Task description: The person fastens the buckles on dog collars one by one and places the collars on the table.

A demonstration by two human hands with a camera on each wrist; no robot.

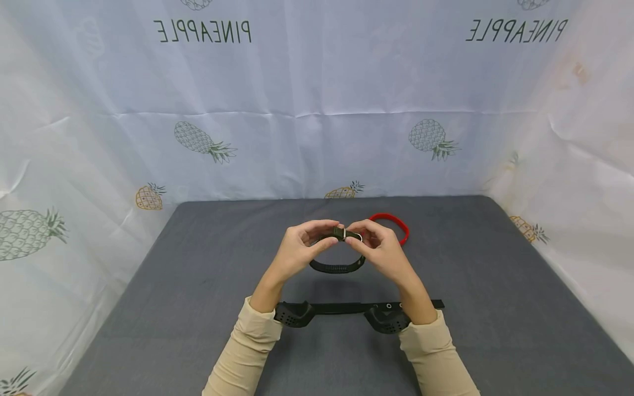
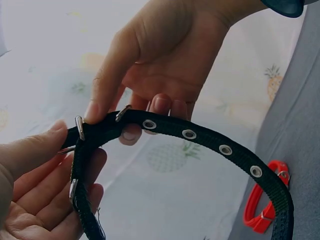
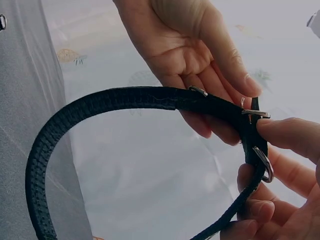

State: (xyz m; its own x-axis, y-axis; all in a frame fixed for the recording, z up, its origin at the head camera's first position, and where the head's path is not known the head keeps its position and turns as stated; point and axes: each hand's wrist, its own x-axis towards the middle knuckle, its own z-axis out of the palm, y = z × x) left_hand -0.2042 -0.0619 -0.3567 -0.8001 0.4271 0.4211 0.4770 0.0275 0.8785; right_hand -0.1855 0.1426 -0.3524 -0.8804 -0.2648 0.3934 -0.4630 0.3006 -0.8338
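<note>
Both hands hold a dark green webbing collar (image 1: 337, 269), raised in front of me and bent into a loop. Its metal buckle (image 3: 256, 114) sits at the overlap of the two ends, with a D-ring (image 3: 265, 164) close by. Metal-rimmed eyelets (image 2: 189, 134) run along one part of the band. My left hand (image 1: 299, 248) pinches the collar on the left side of the buckle, thumb in front and fingers behind. On the other side my right hand (image 1: 380, 247) pinches it the same way, its thumb next to the buckle.
A red collar (image 1: 406, 234) lies looped on the grey table (image 1: 223, 275), behind my right hand. Nearer me, a black strap (image 1: 342, 308) with eyelets stretches across the table under my forearms. Pineapple-printed curtains (image 1: 317, 154) hang behind and at both sides.
</note>
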